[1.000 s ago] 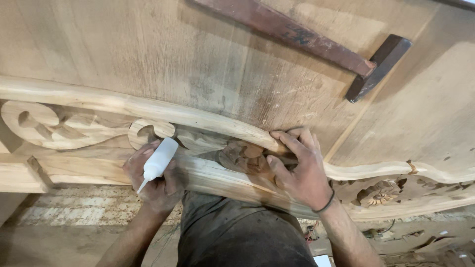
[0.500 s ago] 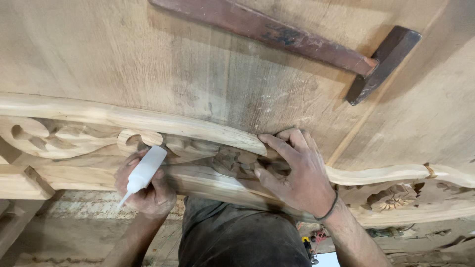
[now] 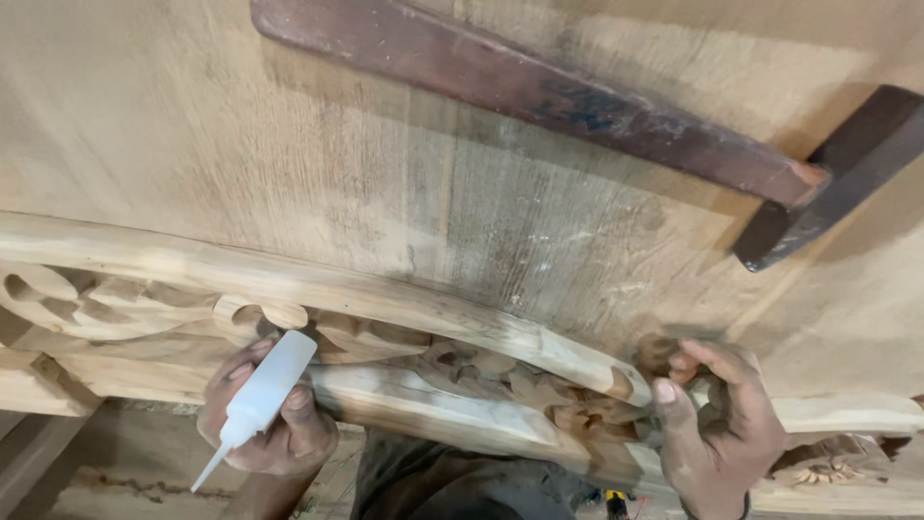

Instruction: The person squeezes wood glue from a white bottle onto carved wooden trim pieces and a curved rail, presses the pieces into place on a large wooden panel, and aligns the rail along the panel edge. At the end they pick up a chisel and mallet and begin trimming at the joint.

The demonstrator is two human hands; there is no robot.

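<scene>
Holding white glue bottle in closed left hand, nozzle down, below carved wooden rail. Right hand grip clamped on rail end. Risk: glue drip; rail could shift if my grip slackens.

We note the hammer lying on the wood panel, at its far side. The carved rail runs along the panel's near edge. Left hand with glue bottle sits below the rail; right hand at its right.
</scene>
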